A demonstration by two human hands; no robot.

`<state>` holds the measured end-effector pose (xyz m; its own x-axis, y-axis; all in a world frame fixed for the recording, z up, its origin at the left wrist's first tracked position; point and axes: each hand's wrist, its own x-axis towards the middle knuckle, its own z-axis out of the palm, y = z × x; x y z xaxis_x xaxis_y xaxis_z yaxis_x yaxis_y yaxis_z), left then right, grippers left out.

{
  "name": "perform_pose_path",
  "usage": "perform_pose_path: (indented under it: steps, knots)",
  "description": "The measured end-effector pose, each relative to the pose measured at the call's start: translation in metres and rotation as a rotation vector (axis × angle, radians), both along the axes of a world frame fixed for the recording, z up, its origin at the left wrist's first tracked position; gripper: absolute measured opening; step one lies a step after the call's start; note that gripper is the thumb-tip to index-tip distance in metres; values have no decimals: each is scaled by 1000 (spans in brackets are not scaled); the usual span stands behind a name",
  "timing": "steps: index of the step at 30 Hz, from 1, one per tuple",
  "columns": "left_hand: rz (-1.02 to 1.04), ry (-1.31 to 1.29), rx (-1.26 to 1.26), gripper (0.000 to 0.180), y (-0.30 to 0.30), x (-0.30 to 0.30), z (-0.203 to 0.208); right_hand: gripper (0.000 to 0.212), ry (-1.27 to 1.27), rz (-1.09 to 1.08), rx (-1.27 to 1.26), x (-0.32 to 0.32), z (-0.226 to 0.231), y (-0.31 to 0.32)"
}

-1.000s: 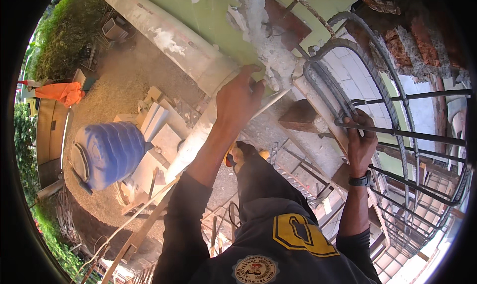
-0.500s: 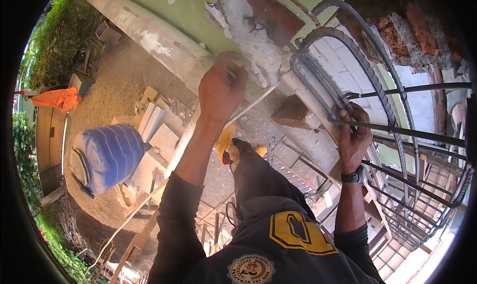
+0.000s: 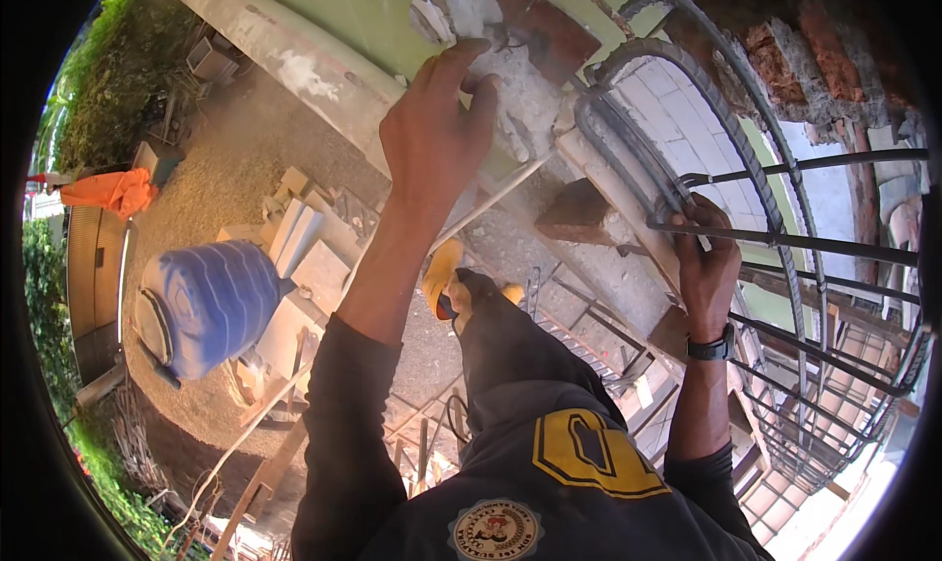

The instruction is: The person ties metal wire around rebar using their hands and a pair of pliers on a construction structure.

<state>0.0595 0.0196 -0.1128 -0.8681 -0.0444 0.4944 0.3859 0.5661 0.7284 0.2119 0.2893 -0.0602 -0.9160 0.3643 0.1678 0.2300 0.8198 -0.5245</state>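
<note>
My left hand (image 3: 432,134) reaches up to a wall corner, its fingers and thumb closed around the edge of broken white plaster (image 3: 510,80). Red brick (image 3: 540,26) shows where the plaster is gone. My right hand (image 3: 705,267), with a dark wristwatch (image 3: 712,348), grips a horizontal steel bar (image 3: 814,247) of a curved rebar frame (image 3: 677,90). A thin pale rod (image 3: 491,193) slants below my left hand, apart from it. My foot in a yellow sandal (image 3: 442,279) stands on a narrow ledge.
Far below on the gravel ground lie a blue water tank (image 3: 206,306), stacked stone slabs (image 3: 304,257) and an orange cloth (image 3: 110,190). A loose brick (image 3: 579,213) sits on the ledge. More rebar grid (image 3: 814,433) runs lower right. Greenery lines the left.
My left hand has risen along the wall and closed on the broken plaster edge. My right hand has kept its grip on the steel bar.
</note>
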Motion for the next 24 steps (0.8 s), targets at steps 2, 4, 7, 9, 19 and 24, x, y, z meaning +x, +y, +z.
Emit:
perform_pose_path:
  steps: [2, 4, 7, 9, 19, 24]
  knots:
    - [27, 34, -164, 32, -5, -10, 12, 24, 24, -22, -54, -1, -3, -4]
    - [36, -4, -306, 32, -8, -19, 19, 23, 63, -27, -66, 0, -7, -3]
    - [8, -70, -470, 32, -9, -25, 23, 23, 121, -17, -47, 3, -16, 0]
    - [13, -78, -515, 34, -10, -25, 27, 22, 133, -26, -60, 4, -17, 1]
    - [11, 13, -668, 19, -10, -40, 42, 24, 117, -1, -76, 3, -13, 5]
    - [14, 34, -679, 19, -15, -43, 37, 30, -13, -33, -53, -2, -4, 9]
